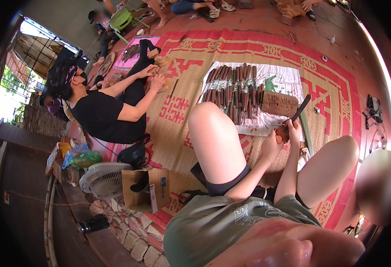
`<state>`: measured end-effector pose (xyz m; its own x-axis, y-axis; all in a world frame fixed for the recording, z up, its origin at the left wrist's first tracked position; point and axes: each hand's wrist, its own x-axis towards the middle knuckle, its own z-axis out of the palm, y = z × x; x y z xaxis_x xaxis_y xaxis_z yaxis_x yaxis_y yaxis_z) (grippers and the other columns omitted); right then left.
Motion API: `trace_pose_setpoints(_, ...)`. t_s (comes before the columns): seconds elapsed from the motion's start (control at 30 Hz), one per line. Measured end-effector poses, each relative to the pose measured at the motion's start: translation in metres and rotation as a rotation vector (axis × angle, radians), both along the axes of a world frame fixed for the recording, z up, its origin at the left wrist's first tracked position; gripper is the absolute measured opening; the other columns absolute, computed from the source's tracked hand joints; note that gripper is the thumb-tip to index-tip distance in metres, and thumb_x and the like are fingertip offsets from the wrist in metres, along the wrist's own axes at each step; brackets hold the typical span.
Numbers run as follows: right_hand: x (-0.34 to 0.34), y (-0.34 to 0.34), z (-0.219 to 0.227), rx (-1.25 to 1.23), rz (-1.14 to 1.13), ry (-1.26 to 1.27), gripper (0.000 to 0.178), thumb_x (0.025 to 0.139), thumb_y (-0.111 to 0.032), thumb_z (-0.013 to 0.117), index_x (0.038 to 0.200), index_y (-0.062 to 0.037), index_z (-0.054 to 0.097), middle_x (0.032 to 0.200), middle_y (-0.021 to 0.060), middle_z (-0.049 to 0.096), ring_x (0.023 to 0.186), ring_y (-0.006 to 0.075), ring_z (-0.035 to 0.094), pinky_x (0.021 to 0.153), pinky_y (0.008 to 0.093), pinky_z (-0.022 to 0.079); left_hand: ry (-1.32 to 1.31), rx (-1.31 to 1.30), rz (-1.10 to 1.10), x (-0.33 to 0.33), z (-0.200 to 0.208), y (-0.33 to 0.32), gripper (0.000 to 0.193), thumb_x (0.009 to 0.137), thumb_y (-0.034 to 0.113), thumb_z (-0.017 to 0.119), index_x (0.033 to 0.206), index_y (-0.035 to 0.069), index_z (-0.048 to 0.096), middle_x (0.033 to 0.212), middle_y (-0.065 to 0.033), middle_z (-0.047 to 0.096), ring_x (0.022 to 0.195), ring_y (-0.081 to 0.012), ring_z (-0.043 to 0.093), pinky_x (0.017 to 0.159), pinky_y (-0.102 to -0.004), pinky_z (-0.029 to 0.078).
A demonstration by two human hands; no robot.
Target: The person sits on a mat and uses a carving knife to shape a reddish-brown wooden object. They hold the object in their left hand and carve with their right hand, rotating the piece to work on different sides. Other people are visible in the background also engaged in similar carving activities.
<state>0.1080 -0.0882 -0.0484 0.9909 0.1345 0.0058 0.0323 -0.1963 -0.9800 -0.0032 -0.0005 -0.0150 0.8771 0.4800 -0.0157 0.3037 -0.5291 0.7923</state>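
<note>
Both my hands meet between my raised knees, above the woven mat (pixel 177 84). My left hand (pixel 272 145) is closed round a small reddish-brown carved wooden piece (pixel 283 132). On its right, my right hand (pixel 295 129) is closed on a long dark flat file (pixel 303 106), which slants up and away to the right. My fingers hide much of the wooden piece and the file's lower end. Just beyond my hands, several carving chisels (pixel 238 91) with brown wooden handles lie in rows on a white cloth (pixel 289 78), beside a brown rectangular block (pixel 279 103).
On the left a person in black (pixel 106 111) sits working a wooden piece by hand. Nearer stand a cardboard box (pixel 157 191), a white fan (pixel 104 180) and plastic bags (pixel 86 158). A green strip (pixel 308 135) lies right of my hands. Cables (pixel 376 115) are at far right.
</note>
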Motion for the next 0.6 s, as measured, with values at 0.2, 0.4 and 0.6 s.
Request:
trace_pose_setpoints(0.2, -0.006, -0.005, 0.009, 0.251, -0.110, 0.051, 0.021, 0.090, -0.017, 0.052, 0.075, -0.0033, 0.057, 0.069, -0.0013, 0.055, 0.062, 0.0081, 0.049, 0.060, 0.0241, 0.041, 0.022, -0.011, 0.012, 0.004, 0.005, -0.008, 0.038, 0.066, 0.023, 0.071, 0.092, 0.003, 0.050, 0.080, -0.0189, 0.061, 0.074, -0.0370, 0.061, 0.061, -0.0450, 0.048)
trace_pose_setpoints(0.4, 0.010, -0.004, -0.033, 0.079, 0.030, -0.021, 0.017, 0.091, -0.012, 0.050, 0.077, -0.0027, 0.054, 0.073, -0.0002, 0.055, 0.065, 0.0096, 0.055, 0.063, 0.0222, 0.044, -0.032, -0.041, 0.051, -0.002, 0.009, 0.000, 0.037, 0.065, 0.022, 0.072, 0.088, 0.004, 0.050, 0.078, -0.0189, 0.062, 0.074, -0.0376, 0.060, 0.062, -0.0448, 0.048)
trace_pose_setpoints(0.6, 0.012, -0.015, -0.053, 0.293, -0.175, 0.016, 0.022, 0.088, -0.019, 0.055, 0.077, -0.0004, 0.060, 0.071, 0.0029, 0.061, 0.066, 0.0111, 0.056, 0.063, 0.0257, 0.045, 0.021, -0.047, -0.005, 0.002, 0.018, -0.009, 0.037, 0.064, 0.024, 0.074, 0.085, 0.004, 0.051, 0.076, -0.0188, 0.062, 0.074, -0.0381, 0.061, 0.063, -0.0454, 0.048)
